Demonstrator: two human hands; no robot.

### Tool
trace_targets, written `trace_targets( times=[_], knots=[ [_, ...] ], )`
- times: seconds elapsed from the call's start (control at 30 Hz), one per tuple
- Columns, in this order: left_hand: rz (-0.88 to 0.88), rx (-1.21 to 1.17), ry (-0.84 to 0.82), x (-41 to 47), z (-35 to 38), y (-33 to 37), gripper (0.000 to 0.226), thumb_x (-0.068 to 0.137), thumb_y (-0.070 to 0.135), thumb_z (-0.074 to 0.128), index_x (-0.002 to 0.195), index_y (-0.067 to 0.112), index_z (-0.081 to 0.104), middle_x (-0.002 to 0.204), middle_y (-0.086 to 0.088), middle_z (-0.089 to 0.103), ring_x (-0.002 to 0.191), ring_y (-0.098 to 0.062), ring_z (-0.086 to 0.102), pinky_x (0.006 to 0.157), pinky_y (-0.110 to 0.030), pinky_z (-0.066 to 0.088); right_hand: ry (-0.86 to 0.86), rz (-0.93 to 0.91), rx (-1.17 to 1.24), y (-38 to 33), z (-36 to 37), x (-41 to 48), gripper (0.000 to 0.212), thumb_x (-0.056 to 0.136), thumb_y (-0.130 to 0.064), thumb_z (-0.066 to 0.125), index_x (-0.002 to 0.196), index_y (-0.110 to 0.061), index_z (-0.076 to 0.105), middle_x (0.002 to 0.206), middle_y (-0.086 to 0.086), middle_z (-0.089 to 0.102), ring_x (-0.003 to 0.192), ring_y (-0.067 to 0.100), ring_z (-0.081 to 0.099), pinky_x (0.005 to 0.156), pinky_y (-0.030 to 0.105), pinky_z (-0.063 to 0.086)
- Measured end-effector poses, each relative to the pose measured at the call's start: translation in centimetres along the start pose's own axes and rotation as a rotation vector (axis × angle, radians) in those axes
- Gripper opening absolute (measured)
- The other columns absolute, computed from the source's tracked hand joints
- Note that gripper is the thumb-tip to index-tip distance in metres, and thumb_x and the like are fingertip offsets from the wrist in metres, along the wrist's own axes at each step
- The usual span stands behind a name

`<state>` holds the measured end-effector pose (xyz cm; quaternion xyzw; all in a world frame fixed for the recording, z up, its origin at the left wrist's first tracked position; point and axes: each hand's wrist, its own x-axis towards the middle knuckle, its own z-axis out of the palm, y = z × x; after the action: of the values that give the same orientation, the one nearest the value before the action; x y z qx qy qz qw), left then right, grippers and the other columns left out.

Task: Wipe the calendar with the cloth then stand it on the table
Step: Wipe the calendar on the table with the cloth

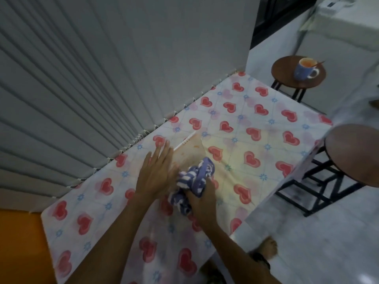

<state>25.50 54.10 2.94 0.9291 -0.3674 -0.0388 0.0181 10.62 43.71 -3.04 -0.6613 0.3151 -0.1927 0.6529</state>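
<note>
Beyond our hands, off to the right, we see a round wooden stool [287,75] with a blue mug [304,70] standing on it, something thin resting in the mug. Nearer on our right is a second round stool [354,152] on a black frame. Left of our hands hang grey vertical blinds [82,78]. The heart-patterned tablecloth [256,119] spreads under them.

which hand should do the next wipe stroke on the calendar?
Right. The right hand already grips the bunched blue-and-white striped cloth at the near edge of the beige spiral-bound calendar. The left hand lies flat, fingers spread, apparently bracing the calendar on the heart-patterned tablecloth.
</note>
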Motion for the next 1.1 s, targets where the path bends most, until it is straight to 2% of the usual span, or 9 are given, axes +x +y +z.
trace_targets(
  times=[0.17, 0.27, 0.33, 0.43, 0.57, 0.77, 0.9, 1.0, 1.1],
  knots=[
    [0.052, -0.343, -0.164, 0.4, -0.4, -2.1, 0.066, 0.107, 0.063, 0.019, 0.165, 0.033, 0.014, 0.172, 0.015, 0.012, 0.152, -0.004, 0.017, 0.124, -0.037, 0.022, -0.016, 0.041, 0.06, 0.6, 4.0, -1.8, 0.038, 0.095, -0.005, 0.071, 0.13, 0.004, 0.056, 0.124, 0.017, 0.066, 0.118, 0.03, 0.066, 0.104, 0.056, 0.052],
    [0.029, -0.494, -0.099, 0.9, -0.6, -2.9, 0.056, 0.11, 0.054, 0.025, 0.162, 0.035, 0.026, 0.167, 0.009, 0.033, 0.151, -0.014, 0.035, 0.122, -0.037, 0.029, -0.038, 0.047, 0.098, 0.5, 4.7, -1.1, 0.038, 0.096, -0.004, 0.067, 0.126, 0.013, 0.053, 0.119, 0.032, 0.063, 0.116, 0.028, 0.067, 0.1, 0.06, 0.05],
    [-0.113, -0.59, 0.017, 0.2, -0.2, -2.9, 0.056, 0.106, 0.062, 0.029, 0.158, 0.04, 0.033, 0.156, 0.017, 0.04, 0.137, -0.005, 0.044, 0.111, -0.032, 0.037, -0.026, 0.064, 0.071, 0.6, 4.6, -0.6, 0.042, 0.095, -0.007, 0.068, 0.13, 0.009, 0.053, 0.122, 0.03, 0.063, 0.119, 0.024, 0.066, 0.103, 0.057, 0.049],
    [-0.442, -0.736, 0.228, -2.4, 1.0, -2.8, 0.052, 0.09, 0.085, 0.033, 0.116, 0.047, 0.058, 0.118, 0.014, 0.063, 0.101, -0.002, 0.06, 0.085, -0.035, 0.048, 0.011, 0.067, -0.002, 0.6, 4.2, -0.1, 0.056, 0.093, -0.012, 0.076, 0.142, -0.003, 0.05, 0.137, 0.014, 0.062, 0.128, 0.031, 0.061, 0.111, 0.054, 0.047],
    [-0.681, -0.814, 0.095, -3.7, 1.9, -2.1, 0.107, 0.071, 0.102, 0.013, 0.081, 0.017, 0.077, 0.082, -0.001, 0.072, 0.077, -0.018, 0.065, 0.075, -0.034, 0.05, 0.03, 0.059, -0.012, 0.8, 3.6, 0.3, 0.054, 0.093, -0.014, 0.076, 0.142, -0.011, 0.052, 0.136, 0.01, 0.064, 0.127, 0.029, 0.062, 0.107, 0.056, 0.05],
    [-0.812, -0.852, 0.08, -3.6, 2.5, -1.3, 0.123, 0.062, 0.106, 0.005, 0.095, 0.014, 0.081, 0.089, -0.004, 0.074, 0.073, -0.015, 0.065, 0.057, -0.022, 0.041, 0.024, 0.052, -0.051, 0.5, 2.5, 1.1, 0.049, 0.094, -0.017, 0.075, 0.139, -0.011, 0.054, 0.133, 0.009, 0.065, 0.124, 0.027, 0.063, 0.106, 0.055, 0.051],
    [-0.801, -1.019, 0.144, -3.7, 2.8, -0.7, 0.08, 0.082, 0.091, 0.023, 0.096, 0.028, 0.071, 0.103, -0.007, 0.076, 0.096, -0.026, 0.071, 0.081, -0.039, 0.058, 0.024, 0.01, -0.099, 0.2, 1.8, 1.6, 0.039, 0.096, -0.016, 0.072, 0.132, -0.011, 0.058, 0.125, 0.008, 0.067, 0.117, 0.025, 0.066, 0.101, 0.053, 0.054],
    [-0.787, -1.082, 0.161, -3.8, 2.9, -0.1, 0.093, 0.081, 0.092, 0.021, 0.118, 0.022, 0.07, 0.115, -0.011, 0.076, 0.108, -0.031, 0.07, 0.096, -0.051, 0.057, 0.029, 0.001, -0.129, 0.2, 1.5, 1.8, 0.034, 0.096, -0.015, 0.073, 0.127, -0.007, 0.059, 0.119, 0.009, 0.067, 0.11, 0.027, 0.067, 0.098, 0.053, 0.055],
    [-0.855, -1.081, 0.218, -3.8, 3.2, 0.5, 0.087, 0.082, 0.088, 0.031, 0.134, 0.021, 0.052, 0.124, -0.014, 0.071, 0.107, -0.033, 0.07, 0.09, -0.051, 0.06, 0.031, 0.002, -0.136, 0.0, 1.6, 1.8, 0.035, 0.095, -0.016, 0.074, 0.126, -0.007, 0.058, 0.118, 0.008, 0.066, 0.109, 0.026, 0.066, 0.097, 0.05, 0.055]
  ],
)
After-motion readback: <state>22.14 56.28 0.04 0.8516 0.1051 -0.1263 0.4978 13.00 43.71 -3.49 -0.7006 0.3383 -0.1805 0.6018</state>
